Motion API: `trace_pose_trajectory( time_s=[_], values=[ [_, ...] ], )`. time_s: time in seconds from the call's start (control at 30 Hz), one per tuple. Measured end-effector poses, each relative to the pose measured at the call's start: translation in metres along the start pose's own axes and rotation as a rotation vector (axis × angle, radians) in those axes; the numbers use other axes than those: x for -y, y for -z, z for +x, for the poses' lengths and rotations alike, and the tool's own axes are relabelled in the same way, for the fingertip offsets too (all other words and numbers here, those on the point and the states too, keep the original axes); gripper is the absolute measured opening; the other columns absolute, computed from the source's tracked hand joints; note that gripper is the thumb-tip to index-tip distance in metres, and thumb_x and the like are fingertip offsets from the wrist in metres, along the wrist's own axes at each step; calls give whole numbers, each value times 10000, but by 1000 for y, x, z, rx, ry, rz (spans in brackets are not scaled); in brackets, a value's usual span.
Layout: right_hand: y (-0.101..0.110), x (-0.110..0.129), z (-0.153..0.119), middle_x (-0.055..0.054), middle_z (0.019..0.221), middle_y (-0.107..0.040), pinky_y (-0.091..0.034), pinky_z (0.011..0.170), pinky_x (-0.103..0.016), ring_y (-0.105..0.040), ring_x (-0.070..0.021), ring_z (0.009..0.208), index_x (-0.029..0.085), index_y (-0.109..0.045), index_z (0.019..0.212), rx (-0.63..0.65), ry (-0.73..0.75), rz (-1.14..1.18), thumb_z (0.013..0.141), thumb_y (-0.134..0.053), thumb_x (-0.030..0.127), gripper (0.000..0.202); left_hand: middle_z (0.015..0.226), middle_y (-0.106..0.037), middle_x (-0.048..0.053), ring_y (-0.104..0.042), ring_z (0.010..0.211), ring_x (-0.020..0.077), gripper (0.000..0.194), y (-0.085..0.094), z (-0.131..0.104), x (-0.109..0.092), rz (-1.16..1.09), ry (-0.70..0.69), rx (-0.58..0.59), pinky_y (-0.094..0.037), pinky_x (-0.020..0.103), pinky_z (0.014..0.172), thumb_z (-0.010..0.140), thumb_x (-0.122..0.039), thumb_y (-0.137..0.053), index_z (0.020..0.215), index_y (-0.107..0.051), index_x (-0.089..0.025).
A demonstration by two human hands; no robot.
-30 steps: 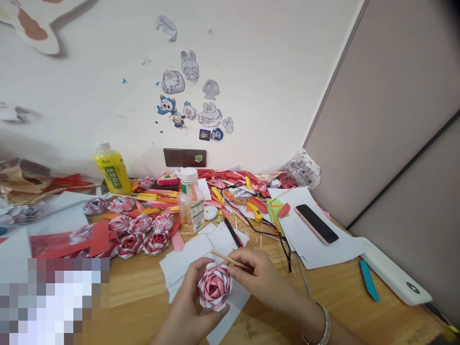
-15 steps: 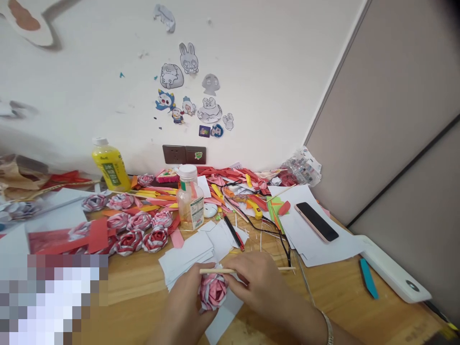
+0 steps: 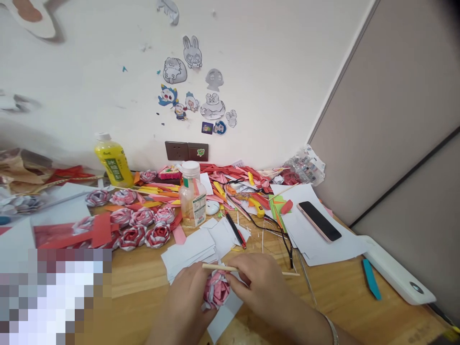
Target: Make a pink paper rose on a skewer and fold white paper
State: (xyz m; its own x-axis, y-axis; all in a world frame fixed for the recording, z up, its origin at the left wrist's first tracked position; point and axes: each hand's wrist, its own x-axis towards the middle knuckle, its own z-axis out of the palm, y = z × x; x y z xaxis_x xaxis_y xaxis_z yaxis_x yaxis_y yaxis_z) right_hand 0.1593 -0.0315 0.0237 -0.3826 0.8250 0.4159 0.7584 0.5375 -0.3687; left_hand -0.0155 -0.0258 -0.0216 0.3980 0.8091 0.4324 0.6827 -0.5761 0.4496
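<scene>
A pink and white paper rose sits between my hands near the front of the table. My left hand is wrapped round its left side. My right hand grips a thin wooden stick, which lies level across the top of the rose and sticks out past the hand on the right. The right thumb and fingertips touch the rose's upper right edge. White paper sheets lie just behind and beneath the hands.
Several finished paper roses stand at the left. Behind are a clear bottle, a yellow drink bottle and coloured paper strips. A phone rests on white paper at right, near a teal strip and a white device.
The view has shifted slightly. Both hands keep their hold on the rose and stick; the rose is turned or tilted a little, with slightly more of it hidden by the left hand.
</scene>
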Motion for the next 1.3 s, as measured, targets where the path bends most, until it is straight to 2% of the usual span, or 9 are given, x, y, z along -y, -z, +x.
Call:
trace_pose_trajectory(
  time_s=[0.17,0.3,0.57,0.7,0.83,1.0,1.17,1.3],
  values=[
    [-4,0,-2,-5,615,-597,-268,495,-257,-526,-141,552,183,-567,765,-84,128,-131,893,-377,228,233,866,-634,49,-608,773,234,453,-5,-3,4,43,-95,-96,-491,327,640,633,-94,-616,1041,-473,-227],
    [-9,2,-2,-25,560,-571,-244,475,-277,-495,-158,496,163,-562,753,-207,240,-279,921,-284,187,326,910,-636,68,-613,816,248,504,-7,-4,5,34,-92,-123,-497,349,676,645,-113,-614,1104,-439,-226],
    [-8,9,-3,-18,547,-545,-264,476,-280,-493,-164,507,164,-565,757,-299,196,-291,901,-329,153,277,870,-650,57,-631,777,237,422,-7,-2,5,45,-103,-140,-516,329,644,676,-156,-605,1069,-468,-227],
    [-11,8,-6,-26,552,-539,-271,478,-279,-484,-165,502,146,-563,789,-285,236,-361,898,-324,127,263,885,-653,75,-636,792,242,467,-8,-3,6,69,-134,-170,-517,334,654,671,-155,-588,1109,-437,-214],
    [-13,7,-6,-38,561,-542,-284,469,-284,-501,-176,507,115,-568,847,-240,272,-374,894,-308,108,265,891,-661,72,-641,797,237,510,-6,-3,5,54,-127,-147,-521,327,658,643,-125,-596,1114,-425,-218],
    [-11,6,-4,-41,567,-565,-303,462,-291,-510,-178,500,122,-581,879,-228,246,-322,892,-324,128,258,891,-675,61,-645,806,242,482,-1,0,-1,-13,-8,-99,-527,334,664,604,-90,-614,1047,-477,-222],
    [-7,8,-6,-55,641,-613,-359,507,-288,-551,-184,564,132,-582,938,-243,208,-191,859,-377,155,221,890,-682,42,-647,804,228,396,4,3,-2,-69,132,-57,-535,329,662,635,-140,-633,1003,-516,-228],
    [-7,8,-8,-68,708,-646,-392,526,-297,-574,-195,598,129,-573,1020,-178,186,-112,827,-397,150,262,917,-676,46,-641,823,226,417,2,2,-1,-80,117,-72,-530,340,691,640,-143,-637,1029,-515,-229]
  ],
)
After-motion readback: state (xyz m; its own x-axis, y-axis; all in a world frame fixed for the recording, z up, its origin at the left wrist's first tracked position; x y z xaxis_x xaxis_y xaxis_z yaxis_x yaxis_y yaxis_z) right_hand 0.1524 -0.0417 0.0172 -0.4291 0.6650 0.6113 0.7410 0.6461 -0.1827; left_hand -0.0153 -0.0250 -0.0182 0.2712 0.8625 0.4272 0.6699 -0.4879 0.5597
